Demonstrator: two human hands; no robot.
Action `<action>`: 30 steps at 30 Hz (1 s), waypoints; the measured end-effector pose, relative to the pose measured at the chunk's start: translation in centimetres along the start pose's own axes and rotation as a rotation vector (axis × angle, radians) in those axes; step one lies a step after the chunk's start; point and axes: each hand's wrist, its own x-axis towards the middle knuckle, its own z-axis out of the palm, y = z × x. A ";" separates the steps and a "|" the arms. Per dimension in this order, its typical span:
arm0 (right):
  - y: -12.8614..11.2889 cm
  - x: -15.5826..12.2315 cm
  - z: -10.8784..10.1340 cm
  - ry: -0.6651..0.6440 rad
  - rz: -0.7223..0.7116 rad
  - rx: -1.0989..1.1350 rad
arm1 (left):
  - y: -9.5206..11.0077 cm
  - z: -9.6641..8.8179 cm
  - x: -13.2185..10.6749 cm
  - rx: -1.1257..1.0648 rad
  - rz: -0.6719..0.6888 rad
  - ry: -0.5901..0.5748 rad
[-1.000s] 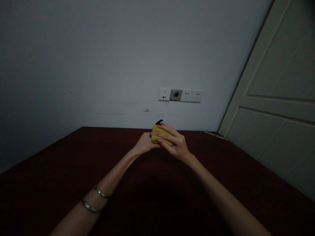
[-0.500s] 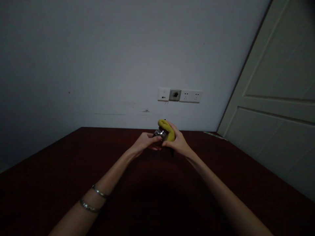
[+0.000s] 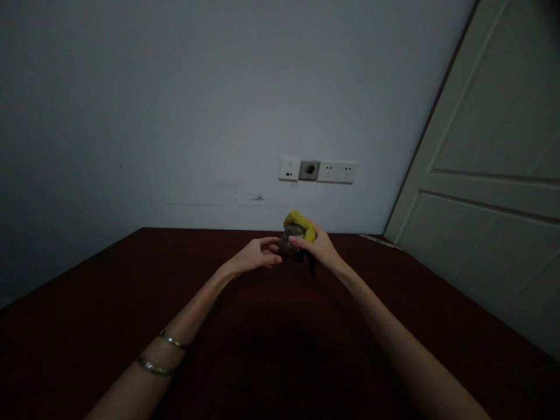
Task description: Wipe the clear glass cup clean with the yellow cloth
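My right hand (image 3: 321,249) is closed on a yellow cloth (image 3: 298,220) and presses it over a small shiny, glass-like object (image 3: 292,239), held above the far part of the dark red table (image 3: 131,303). Something dark (image 3: 312,267) hangs below that hand. My left hand (image 3: 256,256) hovers just left of the object with its fingers loosely curled and apart, holding nothing that I can see. Two thin bracelets (image 3: 168,353) circle my left forearm.
A pale wall stands behind the table, with a row of sockets and a switch (image 3: 318,171) above the hands. A white panelled door (image 3: 494,192) runs along the right side. A thin pale strip (image 3: 380,240) lies at the table's far right corner.
The right hand turned the yellow cloth up and off the front of the object, which now shows. The left hand let go of the object and drew slightly away to the left.
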 end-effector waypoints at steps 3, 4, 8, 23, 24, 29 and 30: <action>0.0 0.1 0.4 -0.026 0.039 0.039 | 0.0 0.6 0.4 -0.066 0.113 0.019; 0.0 0.1 0.6 -0.042 0.041 0.045 | 0.1 0.8 0.4 -0.076 0.139 0.029; 0.1 -0.1 1.4 -0.076 0.006 0.023 | 0.6 1.3 0.2 -0.049 0.119 0.063; 0.8 -1.4 1.3 -0.003 -0.583 -0.309 | 1.4 1.9 0.1 -0.008 0.046 0.146; 0.7 -1.5 1.2 -0.028 -0.613 -0.343 | 1.3 1.9 0.1 0.026 0.034 0.172; 0.5 -1.5 1.6 -0.004 -0.598 -0.328 | 1.0 1.8 0.0 0.041 0.035 0.203; 0.5 -1.3 1.8 0.045 -0.554 -0.277 | 1.0 1.8 0.0 0.012 0.049 0.185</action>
